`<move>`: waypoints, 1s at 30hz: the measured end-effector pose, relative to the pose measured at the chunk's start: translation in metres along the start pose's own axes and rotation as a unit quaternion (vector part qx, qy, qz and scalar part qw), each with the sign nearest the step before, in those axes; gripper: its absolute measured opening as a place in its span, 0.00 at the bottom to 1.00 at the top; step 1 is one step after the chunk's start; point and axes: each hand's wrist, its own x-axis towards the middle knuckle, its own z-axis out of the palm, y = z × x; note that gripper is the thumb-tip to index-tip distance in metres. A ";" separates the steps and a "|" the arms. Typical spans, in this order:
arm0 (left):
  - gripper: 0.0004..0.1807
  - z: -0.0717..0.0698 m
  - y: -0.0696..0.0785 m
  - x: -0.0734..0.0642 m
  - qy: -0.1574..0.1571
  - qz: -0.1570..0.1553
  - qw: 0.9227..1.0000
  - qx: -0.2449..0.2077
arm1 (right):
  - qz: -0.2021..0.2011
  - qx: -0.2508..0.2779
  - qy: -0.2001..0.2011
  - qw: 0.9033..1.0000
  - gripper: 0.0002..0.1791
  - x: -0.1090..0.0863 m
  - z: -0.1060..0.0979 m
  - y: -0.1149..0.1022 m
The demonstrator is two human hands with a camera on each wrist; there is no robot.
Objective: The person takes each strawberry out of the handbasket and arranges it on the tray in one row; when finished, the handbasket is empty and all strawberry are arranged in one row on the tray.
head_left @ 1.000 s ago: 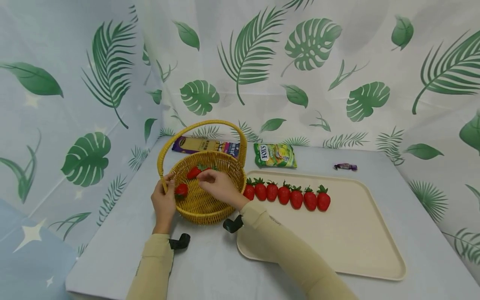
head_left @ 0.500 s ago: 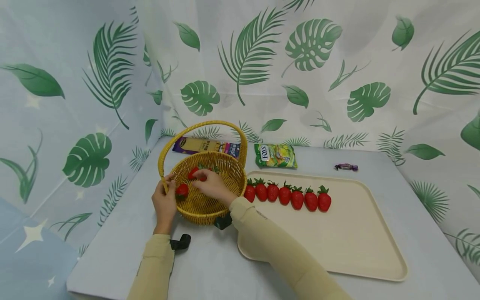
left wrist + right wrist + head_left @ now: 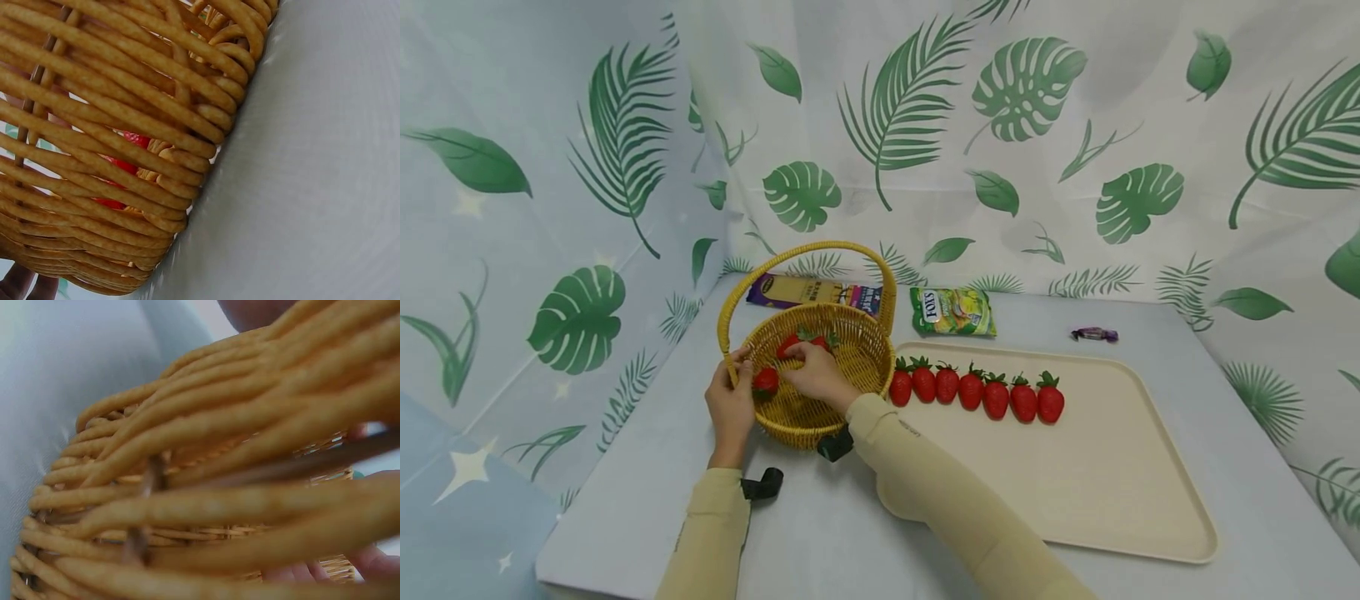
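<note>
Yellow round wicker basket (image 3: 793, 435): the left hand (image 3: 731, 412) grips its rim, probably for steadiness; the right hand (image 3: 818, 377) is beside red leafy strawberries (image 3: 787, 345), its fingers' hold unclear.

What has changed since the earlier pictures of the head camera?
The right hand has moved a little to the left inside the basket, its sleeve following. Whether it grips the strawberry next to it is unclear. The left hand still holds the basket's left side; the seven strawberries on the tray stay in their row.
</note>
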 end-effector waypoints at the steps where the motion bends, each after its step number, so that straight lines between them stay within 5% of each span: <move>1: 0.13 0.000 0.000 0.000 -0.001 0.000 1.000 0.000 | 0.001 -0.006 -0.003 1.000 0.23 0.000 0.000 0.001; 13: 0.11 0.001 -0.002 -0.001 0.013 -0.002 1.000 0.007 | -0.034 -0.062 -0.124 0.990 0.34 -0.005 0.003 -0.003; 23: 0.09 0.001 -0.001 -0.001 0.019 0.006 1.000 0.006 | -0.086 -0.089 -0.171 0.977 0.34 -0.001 0.007 0.000; 30: 0.11 0.001 0.000 -0.001 0.011 0.004 1.000 -0.003 | -0.097 -0.058 -0.208 0.972 0.31 0.000 0.011 0.003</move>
